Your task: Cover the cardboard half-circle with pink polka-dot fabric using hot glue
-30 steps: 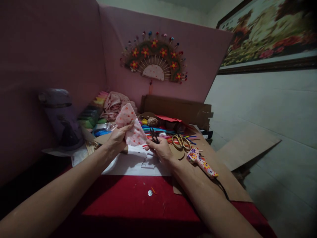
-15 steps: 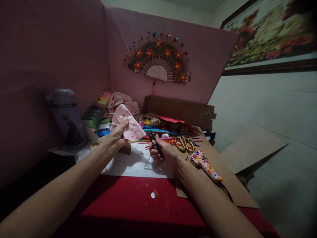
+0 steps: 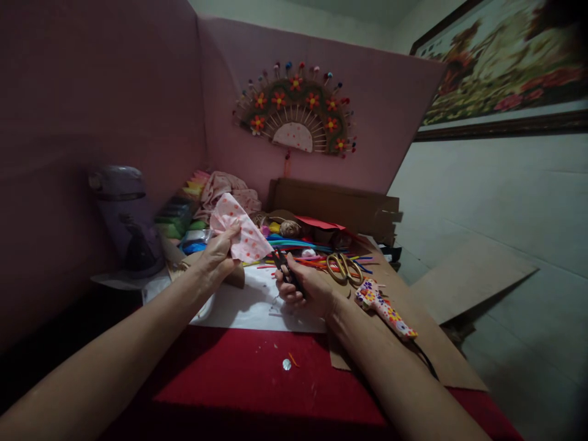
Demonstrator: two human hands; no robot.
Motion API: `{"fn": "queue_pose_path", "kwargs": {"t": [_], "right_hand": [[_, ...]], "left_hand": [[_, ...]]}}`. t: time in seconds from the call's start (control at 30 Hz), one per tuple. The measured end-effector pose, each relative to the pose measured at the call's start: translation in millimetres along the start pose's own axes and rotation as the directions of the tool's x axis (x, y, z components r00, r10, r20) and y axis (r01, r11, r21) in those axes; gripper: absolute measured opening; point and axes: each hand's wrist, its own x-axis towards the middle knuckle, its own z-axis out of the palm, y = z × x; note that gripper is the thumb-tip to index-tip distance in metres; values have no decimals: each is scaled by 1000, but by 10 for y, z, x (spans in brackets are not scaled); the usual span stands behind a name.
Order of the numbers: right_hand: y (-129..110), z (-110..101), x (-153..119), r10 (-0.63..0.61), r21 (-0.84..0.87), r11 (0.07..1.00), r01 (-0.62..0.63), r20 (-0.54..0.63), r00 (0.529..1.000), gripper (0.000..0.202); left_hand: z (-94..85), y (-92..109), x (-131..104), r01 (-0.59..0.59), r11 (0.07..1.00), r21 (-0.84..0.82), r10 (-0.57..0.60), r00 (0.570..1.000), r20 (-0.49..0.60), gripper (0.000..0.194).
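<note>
My left hand (image 3: 224, 248) pinches a piece of pale pink fabric (image 3: 248, 239) with orange-red dots, its thumb lying on top. The fabric is held up above the white sheet (image 3: 257, 306), one corner pointing to the right. My right hand (image 3: 303, 283) is closed round a pair of small black snips (image 3: 287, 269). Their tips are at the fabric's right corner; whether the blades grip it I cannot tell. Just right of this hand lie gold-handled scissors (image 3: 342, 269) and a flower-patterned glue gun (image 3: 386, 309) with a black cord.
A purple flask (image 3: 124, 220) stands at the left. Behind my hands lie colourful pipe cleaners (image 3: 303, 246), a twine ball (image 3: 290, 229) and crumpled pink cloth (image 3: 225, 187). Cardboard (image 3: 427, 343) covers the right side of the red tablecloth (image 3: 239, 373). A decorated fan (image 3: 294, 116) hangs behind.
The snips have come up to the fabric's right corner, and their blades look closer together than before. My left hand keeps its pinch. The whole view has shifted slightly.
</note>
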Motion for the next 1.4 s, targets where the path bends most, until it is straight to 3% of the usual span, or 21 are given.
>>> {"fn": "queue_pose_path", "kwargs": {"t": [0.2, 0.3, 0.5, 0.7, 1.13, 1.4], "right_hand": [[6, -24, 14, -28, -4, 1000, 28, 28, 999, 51], [13, -29, 13, -44, -13, 999, 44, 49, 998, 50], [13, -2, 6, -78, -3, 997, 79, 54, 995, 48], [-1, 29, -8, -86, 13, 996, 86, 33, 996, 48], [-18, 35, -10, -127, 67, 990, 128, -19, 992, 47], [-9, 41, 1, -166, 55, 984, 171, -90, 982, 46]], "left_hand": [[122, 27, -156, 140, 990, 11, -140, 990, 2, 22], [164, 28, -199, 123, 992, 12, -123, 992, 8, 17], [189, 20, -237, 50, 998, -24, -47, 995, 92, 30], [175, 14, -231, 49, 999, -18, -47, 994, 102, 19], [130, -14, -214, -32, 999, 2, 32, 992, 123, 52], [113, -20, -196, -46, 999, 14, 44, 990, 131, 52]]}}
